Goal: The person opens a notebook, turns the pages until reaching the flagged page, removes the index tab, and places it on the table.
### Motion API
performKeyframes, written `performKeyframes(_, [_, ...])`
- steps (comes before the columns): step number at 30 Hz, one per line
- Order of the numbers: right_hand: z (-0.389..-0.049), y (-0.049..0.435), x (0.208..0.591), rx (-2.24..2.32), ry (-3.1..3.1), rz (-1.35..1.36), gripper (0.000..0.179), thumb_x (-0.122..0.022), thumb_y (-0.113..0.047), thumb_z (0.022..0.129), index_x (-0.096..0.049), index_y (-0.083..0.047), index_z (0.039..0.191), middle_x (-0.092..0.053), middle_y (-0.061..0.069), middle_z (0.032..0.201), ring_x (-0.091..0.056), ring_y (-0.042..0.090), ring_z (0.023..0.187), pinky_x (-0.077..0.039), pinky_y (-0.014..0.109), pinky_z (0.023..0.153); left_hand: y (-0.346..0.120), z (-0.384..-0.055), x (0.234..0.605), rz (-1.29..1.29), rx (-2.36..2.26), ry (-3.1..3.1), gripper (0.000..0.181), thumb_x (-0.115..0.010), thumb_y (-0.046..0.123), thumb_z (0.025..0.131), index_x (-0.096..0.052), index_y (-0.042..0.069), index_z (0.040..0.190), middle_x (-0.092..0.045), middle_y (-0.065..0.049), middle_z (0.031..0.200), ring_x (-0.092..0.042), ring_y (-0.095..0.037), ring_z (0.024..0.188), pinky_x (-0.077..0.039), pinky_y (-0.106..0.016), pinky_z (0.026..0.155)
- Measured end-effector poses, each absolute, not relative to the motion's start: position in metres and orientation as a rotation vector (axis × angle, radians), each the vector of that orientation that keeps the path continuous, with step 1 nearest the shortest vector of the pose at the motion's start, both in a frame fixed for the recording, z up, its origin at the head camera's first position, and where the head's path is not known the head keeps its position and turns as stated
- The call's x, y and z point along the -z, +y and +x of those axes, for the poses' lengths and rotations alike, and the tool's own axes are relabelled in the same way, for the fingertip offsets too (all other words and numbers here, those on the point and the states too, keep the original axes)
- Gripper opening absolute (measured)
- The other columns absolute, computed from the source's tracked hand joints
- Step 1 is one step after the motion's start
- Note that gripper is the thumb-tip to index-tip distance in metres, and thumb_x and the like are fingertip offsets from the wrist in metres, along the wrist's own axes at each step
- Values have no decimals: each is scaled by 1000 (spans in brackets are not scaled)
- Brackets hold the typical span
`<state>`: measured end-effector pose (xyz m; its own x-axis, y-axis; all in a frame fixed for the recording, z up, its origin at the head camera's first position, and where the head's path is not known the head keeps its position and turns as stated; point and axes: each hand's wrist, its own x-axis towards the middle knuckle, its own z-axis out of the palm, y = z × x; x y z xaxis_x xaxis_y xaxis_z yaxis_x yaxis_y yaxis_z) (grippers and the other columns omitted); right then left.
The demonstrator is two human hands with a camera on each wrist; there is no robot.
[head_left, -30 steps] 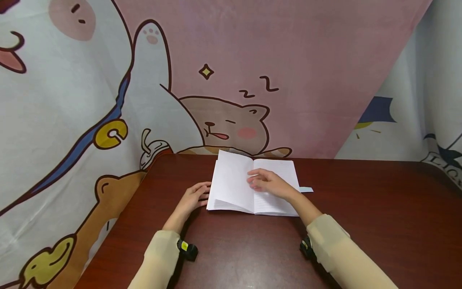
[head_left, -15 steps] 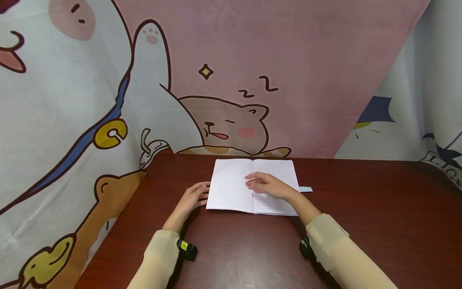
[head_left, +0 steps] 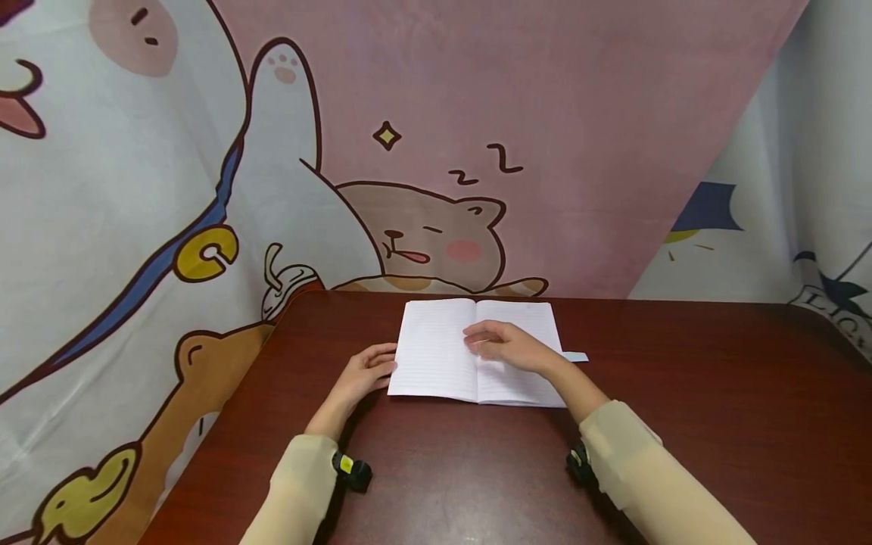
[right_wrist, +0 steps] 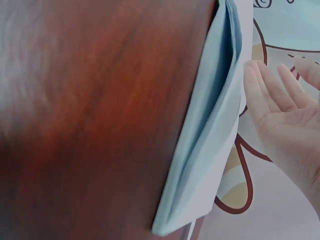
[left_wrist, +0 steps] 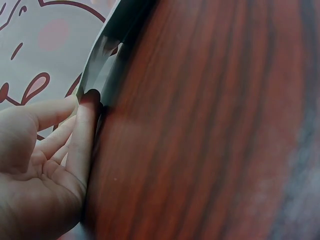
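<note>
In the head view, a notebook [head_left: 434,356] lay spread at its middle on a dark red-brown table [head_left: 702,393], just below the centre of the frame, its ruled pages facing up and its fold running near upright. At its left edge was the left hand [head_left: 359,376], its fingers lightly bent and their tips against the edge; the left wrist view showed digit tips meeting at the white margin there, one of them low in shadow by the table, though I could not tell whether they pinched the edge or merely touched it. The right hand [head_left: 514,350] reached in from the lower right over the right page, its fingertips above the fold, the fingers loosely extended and a little apart, with nothing in their hold; whether the tips touched the paper could not be made out. In the right wrist view the leaves stood slightly parted along the near edge. A pale blue strip [head_left: 576,356] stuck out past the notebook's right edge. Both arms wore cream sleeves [head_left: 300,481], with a small black camera [head_left: 353,472] at each wrist. Across the upper frame hung a cloth [head_left: 579,113] printed with cartoon animals, partly pink and partly white.
</note>
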<state>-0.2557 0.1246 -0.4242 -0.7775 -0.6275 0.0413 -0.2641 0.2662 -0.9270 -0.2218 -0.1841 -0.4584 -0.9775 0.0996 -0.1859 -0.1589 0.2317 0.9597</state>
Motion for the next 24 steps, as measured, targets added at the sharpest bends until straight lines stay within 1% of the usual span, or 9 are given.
performKeyframes(4, [-258, 133, 420, 1573, 2257, -784, 39, -52, -3, 100, -49, 13, 136, -56, 33, 135, -57, 45, 124, -55, 38, 98, -184, -221, 458, -49, -1842, 2284, 42, -56, 9, 101, -51, 1, 142, -59, -25, 136, -65, -12, 102, -56, -23, 78])
performKeyframes(7, [-259, 140, 417, 1596, 2315, -770, 38, -55, -3, 99, -52, 12, 134, -58, 33, 133, -59, 45, 122, -55, 27, 94, -184, -220, 457, -46, -1847, 2280, 41, -54, 10, 102, -51, 1, 142, -61, -25, 133, -65, -11, 99, -55, -22, 76])
performKeyframes(10, [-260, 146, 416, 1613, 2381, -738, 37, -57, -5, 99, -55, 10, 132, -59, 32, 132, -60, 42, 121, -51, 17, 90, -184, -220, 458, -46, -1847, 2275, 40, -53, 11, 103, -51, 1, 142, -62, -24, 132, -66, -11, 97, -55, -21, 76])
performKeyframes(12, [-261, 149, 416, 1633, 2421, -705, 35, -59, -6, 98, -57, 8, 131, -60, 30, 131, -61, 40, 121, -49, 13, 88, -184, -221, 458, -45, -1850, 2272, 40, -53, 12, 103, -51, 1, 142, -62, -24, 131, -66, -10, 96, -55, -21, 75])
performKeyframes(16, [-265, 156, 417, 1674, 2527, -657, 32, -62, -6, 97, -62, 6, 126, -63, 27, 128, -62, 36, 117, -47, 12, 88, -184, -220, 457, -33, -1857, 2264, 41, -53, 11, 103, -51, 0, 142, -62, -25, 131, -67, -10, 96, -55, -22, 76])
performKeyframes(21, [-269, 166, 419, 1688, 2643, -599, 32, -64, -10, 96, -64, 5, 124, -65, 24, 127, -63, 36, 116, -47, 12, 88, -184, -219, 456, -49, -1853, 2274, 40, -53, 11, 103, -51, 0, 142, -62, -25, 131, -66, -12, 97, -56, -23, 77])
performKeyframes(23, [-270, 170, 420, 1671, 2686, -566, 33, -64, -12, 97, -63, 5, 125, -65, 23, 128, -63, 37, 118, -47, 15, 91, -184, -220, 456, -55, -1849, 2279, 40, -53, 11, 103, -51, 1, 141, -62, -25, 131, -66, -12, 98, -56, -23, 77])
performKeyframes(24, [-270, 173, 420, 1665, 2702, -550, 33, -65, -13, 97, -63, 4, 126, -65, 23, 129, -62, 37, 119, -48, 19, 94, -184, -219, 456, -51, -1845, 2282, 40, -53, 11, 103, -51, 1, 141, -62, -24, 131, -66, -12, 98, -56, -23, 77])
